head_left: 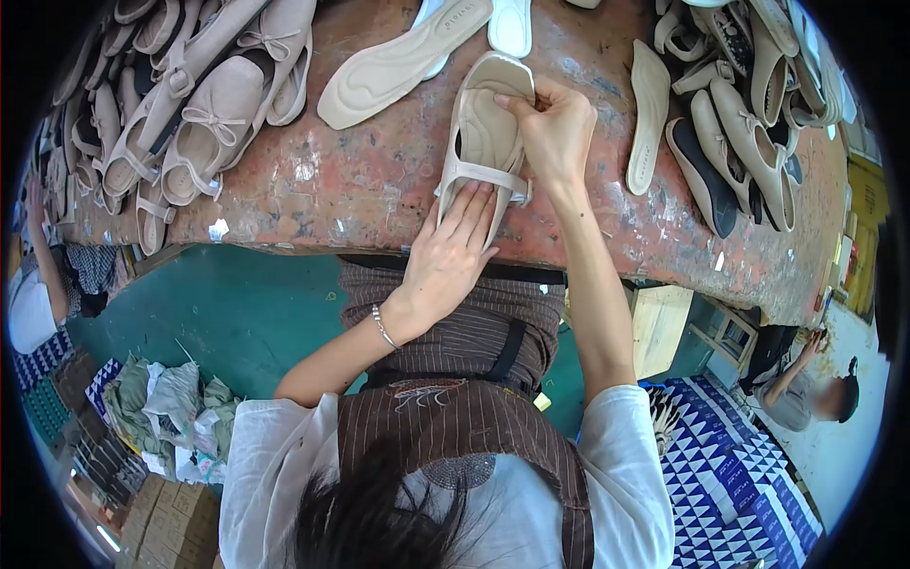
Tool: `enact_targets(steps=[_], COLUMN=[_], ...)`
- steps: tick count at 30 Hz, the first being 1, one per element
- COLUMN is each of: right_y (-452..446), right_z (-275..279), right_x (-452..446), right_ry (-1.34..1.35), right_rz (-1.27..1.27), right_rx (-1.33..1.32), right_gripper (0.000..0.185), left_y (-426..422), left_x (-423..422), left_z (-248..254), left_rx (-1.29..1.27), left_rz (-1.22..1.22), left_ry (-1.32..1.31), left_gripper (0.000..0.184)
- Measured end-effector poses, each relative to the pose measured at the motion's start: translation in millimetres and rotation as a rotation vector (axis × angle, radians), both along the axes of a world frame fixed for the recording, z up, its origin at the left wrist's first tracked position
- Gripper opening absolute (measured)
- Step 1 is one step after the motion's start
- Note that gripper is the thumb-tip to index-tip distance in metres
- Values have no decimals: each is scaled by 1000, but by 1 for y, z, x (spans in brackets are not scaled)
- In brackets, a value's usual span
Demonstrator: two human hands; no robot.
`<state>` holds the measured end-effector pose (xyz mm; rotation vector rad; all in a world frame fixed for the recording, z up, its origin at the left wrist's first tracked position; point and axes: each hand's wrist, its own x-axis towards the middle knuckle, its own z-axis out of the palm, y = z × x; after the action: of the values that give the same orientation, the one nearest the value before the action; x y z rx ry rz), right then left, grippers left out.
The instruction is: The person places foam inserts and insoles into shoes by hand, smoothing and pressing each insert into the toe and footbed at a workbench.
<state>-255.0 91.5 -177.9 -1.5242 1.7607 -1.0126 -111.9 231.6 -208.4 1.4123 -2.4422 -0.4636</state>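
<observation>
Head view: you have 2 hands on a beige shoe (487, 172), which lies near the front edge of the worn, reddish tabletop (351, 180), directly ahead of your body.

Left hand (447, 258): fairly flat, fingers straight and close together, laid inside the near part of the shoe, up against the strap (491, 176); cannot tell whether the fingertips pass beneath it. Thumb spread away from the fingers. Bracelet (383, 326) on that wrist.

Right hand (559, 128): closed in a pinch on the far part of the shoe, at its right side, thumb pressed inside over the padded lining, other fingers curled, their tips hidden from you.

Beyond the shoe, to the left: a loose beige insole (403, 66) with print at its far end, lying partly over a white piece. Just right of it, a white insole (511, 28). Right of your right hand, another beige insole (647, 119), near the right-hand shoe pile (739, 142). A larger shoe pile (213, 114), some with bows, fills the tabletop's left side.

Below: green floor (256, 294); blue-and-white boxes (730, 474) at your right. Further right, a person (796, 398) in a dark cap.
</observation>
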Motion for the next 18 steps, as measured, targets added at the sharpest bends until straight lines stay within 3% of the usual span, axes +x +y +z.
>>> enact_targets(steps=[4,6,10,11,12,16,18], right_y=[1,9,63,76,90,123,108], right_z=[0,16,50,63,62,23,-2], right_x=[-6,-10,-3,3,6,26,32], right_ry=[18,32,219,304,378,686,729], right_rz=[69,246,511,557,539,474,395], right_rx=[31,-111,14,44,12,-93,-162], right_gripper=[13,17,49,34,37,62,59], left_y=[-2,-4,-7,-7,-5,-2,6], left_x=[1,2,-6,-6,-4,4,5], left_z=[3,4,2,-1,-6,-12,-13], left_rx=[30,32,161,228,37,-33,27], left_rz=[-9,-19,-38,-86,-40,-63,-86], left_ry=[6,-19,-78,-117,5,181,118], left_gripper=[64,63,59,58,58,57,53])
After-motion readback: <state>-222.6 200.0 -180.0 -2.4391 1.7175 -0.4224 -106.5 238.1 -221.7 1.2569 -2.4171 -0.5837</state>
